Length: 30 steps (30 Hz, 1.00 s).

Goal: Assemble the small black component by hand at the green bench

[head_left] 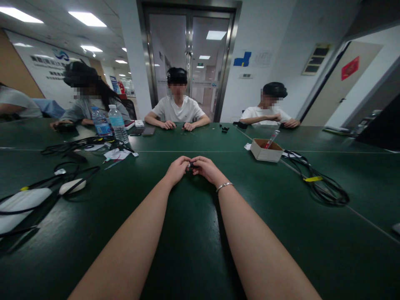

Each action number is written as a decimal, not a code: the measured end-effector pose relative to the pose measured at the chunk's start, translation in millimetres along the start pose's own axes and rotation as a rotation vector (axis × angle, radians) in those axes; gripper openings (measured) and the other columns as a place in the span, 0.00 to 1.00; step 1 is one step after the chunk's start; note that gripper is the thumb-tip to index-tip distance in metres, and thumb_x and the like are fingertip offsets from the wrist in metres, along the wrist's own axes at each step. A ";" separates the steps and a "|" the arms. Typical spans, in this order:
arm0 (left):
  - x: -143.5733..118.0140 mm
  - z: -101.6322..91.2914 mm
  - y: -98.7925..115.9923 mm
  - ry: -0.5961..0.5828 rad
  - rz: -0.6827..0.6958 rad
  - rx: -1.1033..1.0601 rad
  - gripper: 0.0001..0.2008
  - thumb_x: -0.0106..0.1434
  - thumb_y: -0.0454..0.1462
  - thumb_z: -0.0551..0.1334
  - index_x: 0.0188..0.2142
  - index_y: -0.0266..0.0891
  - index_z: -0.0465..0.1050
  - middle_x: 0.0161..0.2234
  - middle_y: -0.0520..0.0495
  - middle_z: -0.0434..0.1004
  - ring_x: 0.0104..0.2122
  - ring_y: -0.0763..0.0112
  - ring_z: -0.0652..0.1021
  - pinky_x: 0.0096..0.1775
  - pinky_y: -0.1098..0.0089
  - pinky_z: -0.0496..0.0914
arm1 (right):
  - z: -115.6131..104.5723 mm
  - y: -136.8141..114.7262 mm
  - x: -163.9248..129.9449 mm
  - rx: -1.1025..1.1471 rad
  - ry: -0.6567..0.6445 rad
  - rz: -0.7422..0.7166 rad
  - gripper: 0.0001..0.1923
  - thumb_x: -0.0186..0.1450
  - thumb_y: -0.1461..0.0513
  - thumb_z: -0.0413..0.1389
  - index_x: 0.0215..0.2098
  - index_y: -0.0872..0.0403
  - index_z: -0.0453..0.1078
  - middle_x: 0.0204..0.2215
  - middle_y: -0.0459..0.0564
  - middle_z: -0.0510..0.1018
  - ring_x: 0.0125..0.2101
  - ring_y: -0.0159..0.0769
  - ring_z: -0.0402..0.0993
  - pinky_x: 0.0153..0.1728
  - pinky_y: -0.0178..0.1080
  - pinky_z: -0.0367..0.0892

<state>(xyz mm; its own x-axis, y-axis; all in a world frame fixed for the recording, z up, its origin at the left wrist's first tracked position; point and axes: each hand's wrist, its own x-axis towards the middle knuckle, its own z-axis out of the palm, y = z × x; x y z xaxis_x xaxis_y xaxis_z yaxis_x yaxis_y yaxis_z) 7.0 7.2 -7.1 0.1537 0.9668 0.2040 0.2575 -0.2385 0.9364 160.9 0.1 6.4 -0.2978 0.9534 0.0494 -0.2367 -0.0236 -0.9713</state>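
- Our green table [193, 233] spreads under both forearms; a cardboard box [266, 151] lies to the right of our grip and beyond it.
- Our left hand [177, 168] and right hand [206, 168] (bracelet on that wrist) meet fingertip to fingertip.
- Both pinch a small dark piece [191, 165], seemingly lying crosswise between them, equally near each.

Single head-worn view, facing forward and down, close over green table [193, 250]
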 end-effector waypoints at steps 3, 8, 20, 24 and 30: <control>1.3 0.1 -2.4 -0.008 0.003 0.020 0.13 0.60 0.42 0.53 0.38 0.38 0.71 0.21 0.53 0.68 0.21 0.74 0.68 0.24 0.74 0.61 | 0.2 -0.7 -0.6 0.003 0.003 0.006 0.05 0.58 0.71 0.54 0.31 0.58 0.70 0.22 0.46 0.73 0.18 0.27 0.69 0.20 0.29 0.69; 1.0 0.6 -2.4 0.004 0.008 0.007 0.14 0.60 0.44 0.54 0.37 0.39 0.72 0.23 0.52 0.69 0.21 0.74 0.68 0.24 0.74 0.62 | 0.5 -1.3 -0.9 0.010 0.004 0.006 0.06 0.58 0.72 0.54 0.30 0.57 0.70 0.22 0.46 0.73 0.19 0.27 0.69 0.20 0.29 0.69; -0.3 0.4 1.2 0.018 0.008 -0.027 0.12 0.55 0.36 0.55 0.38 0.38 0.73 0.27 0.51 0.71 0.22 0.75 0.69 0.25 0.74 0.63 | -0.5 -0.3 -0.3 0.011 0.003 0.015 0.05 0.58 0.71 0.55 0.31 0.58 0.69 0.21 0.47 0.74 0.18 0.27 0.69 0.20 0.29 0.68; -2.3 0.3 3.2 0.030 0.014 -0.036 0.12 0.56 0.36 0.54 0.38 0.38 0.72 0.26 0.51 0.71 0.23 0.75 0.69 0.26 0.74 0.64 | 0.2 -0.6 -0.3 -0.002 0.002 0.018 0.05 0.57 0.72 0.57 0.31 0.58 0.69 0.24 0.47 0.75 0.20 0.28 0.71 0.23 0.30 0.70; -1.0 -2.5 0.2 0.098 0.055 -0.002 0.12 0.57 0.39 0.55 0.39 0.39 0.72 0.29 0.50 0.72 0.26 0.73 0.70 0.27 0.73 0.64 | 2.5 -1.1 -2.2 -0.071 -0.035 -0.060 0.11 0.51 0.71 0.63 0.33 0.57 0.71 0.29 0.46 0.77 0.28 0.29 0.74 0.30 0.31 0.71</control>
<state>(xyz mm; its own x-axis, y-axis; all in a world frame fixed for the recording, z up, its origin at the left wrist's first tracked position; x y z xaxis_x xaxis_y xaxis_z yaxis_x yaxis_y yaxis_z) 4.4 6.4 -6.4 0.0730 0.9566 0.2820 0.2492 -0.2913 0.9236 159.5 -2.7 7.9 -0.3177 0.9412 0.1147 -0.1894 0.0555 -0.9803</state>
